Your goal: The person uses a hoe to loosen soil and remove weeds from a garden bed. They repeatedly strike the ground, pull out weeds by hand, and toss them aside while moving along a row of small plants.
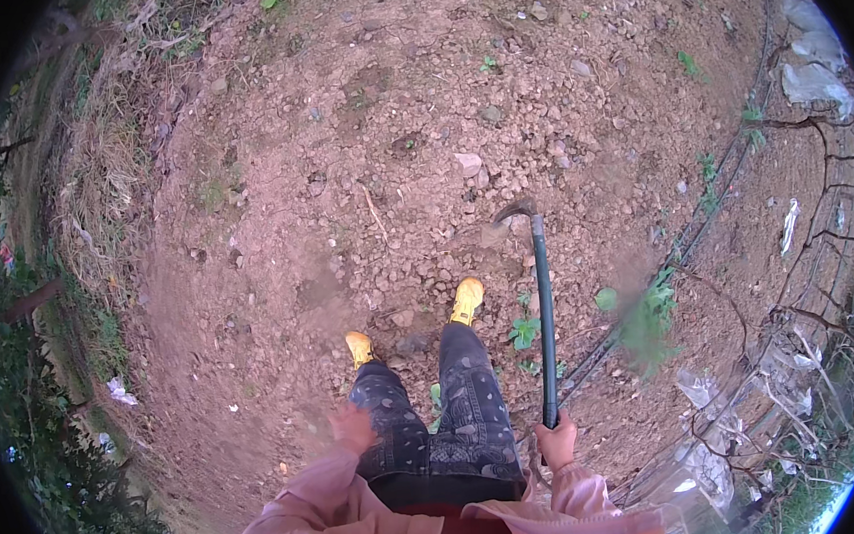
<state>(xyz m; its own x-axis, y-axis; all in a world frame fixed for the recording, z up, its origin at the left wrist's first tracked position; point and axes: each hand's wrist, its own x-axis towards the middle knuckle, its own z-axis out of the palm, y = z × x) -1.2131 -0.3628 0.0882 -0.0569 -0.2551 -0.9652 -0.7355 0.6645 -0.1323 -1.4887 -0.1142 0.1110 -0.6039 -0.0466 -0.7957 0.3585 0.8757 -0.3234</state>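
My right hand (557, 441) is closed around the lower end of a long dark handle, at the right of my legs. This is a hoe (544, 295), its curved metal head (517, 211) resting at or close above the reddish, cloddy soil ahead of my feet. My left hand (353, 427) hangs beside my left thigh, blurred; no tool shows in it, and its fingers are hard to make out. Small green seedlings (525, 332) grow between my right leg and the handle.
Thin dark hoses (695, 234) run diagonally along the ground on the right, past green weeds (649, 317). Beyond them lie bare branches (822, 315) and crumpled clear plastic film (710, 470). Dry grass (101, 195) edges the soil at left. Stones (468, 163) are scattered ahead.
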